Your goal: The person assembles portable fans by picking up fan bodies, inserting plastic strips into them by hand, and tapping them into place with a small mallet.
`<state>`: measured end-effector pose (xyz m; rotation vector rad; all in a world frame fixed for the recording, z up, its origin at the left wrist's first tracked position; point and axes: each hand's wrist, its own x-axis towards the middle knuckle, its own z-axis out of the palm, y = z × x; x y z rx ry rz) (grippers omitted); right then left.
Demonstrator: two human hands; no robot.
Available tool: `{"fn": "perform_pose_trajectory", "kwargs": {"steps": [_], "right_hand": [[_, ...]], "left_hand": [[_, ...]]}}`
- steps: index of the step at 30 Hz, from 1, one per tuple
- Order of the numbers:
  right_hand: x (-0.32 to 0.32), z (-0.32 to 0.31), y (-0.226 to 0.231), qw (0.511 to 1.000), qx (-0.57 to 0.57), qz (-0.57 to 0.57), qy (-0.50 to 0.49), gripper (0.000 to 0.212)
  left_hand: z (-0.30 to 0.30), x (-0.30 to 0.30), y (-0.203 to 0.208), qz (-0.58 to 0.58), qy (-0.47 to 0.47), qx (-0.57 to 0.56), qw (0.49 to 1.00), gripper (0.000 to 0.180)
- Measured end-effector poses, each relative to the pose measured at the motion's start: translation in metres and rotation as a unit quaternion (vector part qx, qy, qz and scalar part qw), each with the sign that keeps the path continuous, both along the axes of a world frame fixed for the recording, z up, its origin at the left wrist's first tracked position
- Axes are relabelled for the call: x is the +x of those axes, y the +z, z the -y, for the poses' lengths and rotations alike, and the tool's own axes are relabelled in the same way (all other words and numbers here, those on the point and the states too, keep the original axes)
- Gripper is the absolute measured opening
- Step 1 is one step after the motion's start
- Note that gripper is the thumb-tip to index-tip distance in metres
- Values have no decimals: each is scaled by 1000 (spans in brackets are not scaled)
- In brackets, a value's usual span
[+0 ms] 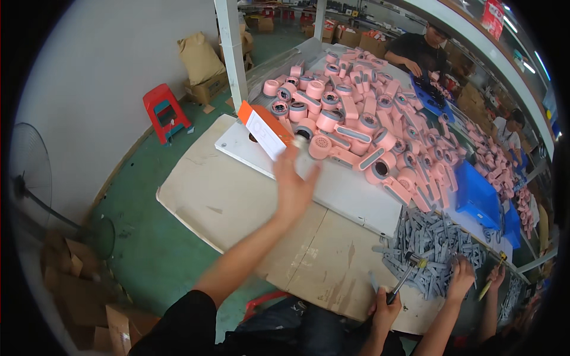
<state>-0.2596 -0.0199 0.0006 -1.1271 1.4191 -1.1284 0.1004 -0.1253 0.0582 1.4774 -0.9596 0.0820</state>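
Note:
My left hand is stretched out over a white board at the edge of a heap of pink handheld housings. It is blurred by motion, thumb and fingers apart. Close to its fingertips a tilted orange and white box rests on the board; I cannot tell whether they touch. Low on the right, my right hand is closed round the black handle of a small mallet with a black and yellow head. A thin grey strip shows beside that hand. The mallet's head lies over a pile of grey strips.
A co-worker's hand reaches into the grey strips; another hand holds a yellow tool. Blue bins stand right. Further people sit across the table. A white post, red stool and fan are left.

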Motion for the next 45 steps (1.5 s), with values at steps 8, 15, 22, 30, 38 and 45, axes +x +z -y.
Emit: {"fn": "perform_pose_trajectory", "kwargs": {"steps": [8, 15, 22, 30, 38, 45], "right_hand": [[6, -3, -5, 998, -4, 54, 37, 15], [2, -7, 0, 998, -3, 47, 31, 13], [0, -8, -7, 999, 9, 37, 27, 15], [-6, -15, -16, 999, 13, -6, 42, 14], [-1, -17, -23, 999, -1, -1, 50, 15], [-1, -11, -27, 999, -31, 29, -5, 12]], "left_hand": [[47, 181, -5, -303, -5, 230, 925, 122], [-27, 85, 27, -61, -213, -19, 975, 89], [-32, 47, 72, 66, -262, 173, 947, 88], [136, 30, 140, 52, -267, 242, 931, 86], [291, 27, 237, 258, 26, 293, 920, 73], [158, -18, 126, 365, -207, 274, 865, 34]]}}
